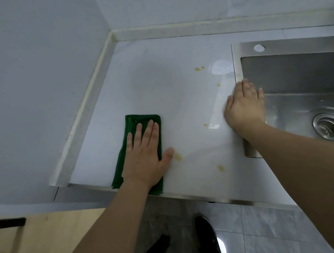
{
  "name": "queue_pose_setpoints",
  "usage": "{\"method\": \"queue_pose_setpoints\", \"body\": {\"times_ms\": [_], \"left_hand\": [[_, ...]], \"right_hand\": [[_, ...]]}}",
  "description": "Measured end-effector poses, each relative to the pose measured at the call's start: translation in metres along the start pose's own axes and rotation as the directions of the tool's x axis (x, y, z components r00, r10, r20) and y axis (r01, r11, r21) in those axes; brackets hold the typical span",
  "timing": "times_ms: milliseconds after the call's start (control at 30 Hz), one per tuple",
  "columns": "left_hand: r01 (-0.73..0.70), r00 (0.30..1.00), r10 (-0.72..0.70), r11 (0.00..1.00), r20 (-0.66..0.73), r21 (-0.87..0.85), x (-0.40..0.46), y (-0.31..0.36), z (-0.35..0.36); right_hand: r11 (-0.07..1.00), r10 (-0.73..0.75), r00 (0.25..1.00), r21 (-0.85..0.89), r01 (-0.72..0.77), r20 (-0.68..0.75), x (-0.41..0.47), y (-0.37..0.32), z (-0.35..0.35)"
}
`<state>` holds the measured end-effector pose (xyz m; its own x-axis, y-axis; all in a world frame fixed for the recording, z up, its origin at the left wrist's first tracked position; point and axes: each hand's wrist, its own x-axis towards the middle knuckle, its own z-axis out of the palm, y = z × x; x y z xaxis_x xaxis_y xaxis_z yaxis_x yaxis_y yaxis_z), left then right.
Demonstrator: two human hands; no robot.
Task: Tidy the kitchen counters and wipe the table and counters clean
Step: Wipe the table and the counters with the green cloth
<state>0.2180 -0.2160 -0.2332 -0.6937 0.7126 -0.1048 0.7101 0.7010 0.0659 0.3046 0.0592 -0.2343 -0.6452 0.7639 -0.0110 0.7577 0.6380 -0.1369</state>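
A folded green cloth lies flat on the white counter near its front edge. My left hand presses down on the cloth with straight fingers, thumb spread onto the counter. My right hand rests flat, fingers straight, on the counter at the left rim of the steel sink. Several yellowish spots mark the counter: a pair at the back, one beside my left thumb and one near the front.
The sink holds a round drain strainer at the right. Grey walls close the counter at the left and back. A pale wooden surface sits lower left, and a dark shoe stands on the tiled floor below.
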Motion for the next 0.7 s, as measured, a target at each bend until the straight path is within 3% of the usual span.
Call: {"method": "queue_pose_setpoints", "body": {"times_ms": [433,700], "left_hand": [[-0.014,1.0,0.014,1.0,-0.008,-0.016,0.034,-0.001,-0.008],[-0.004,1.0,0.004,1.0,-0.014,-0.02,0.09,-0.001,-0.014]], "right_hand": [[0.997,0.002,1.0,0.075,-0.004,0.027,0.0,0.0,0.0],[0.997,0.017,0.998,0.073,-0.012,-0.061,0.028,0.0,-0.008]]}}
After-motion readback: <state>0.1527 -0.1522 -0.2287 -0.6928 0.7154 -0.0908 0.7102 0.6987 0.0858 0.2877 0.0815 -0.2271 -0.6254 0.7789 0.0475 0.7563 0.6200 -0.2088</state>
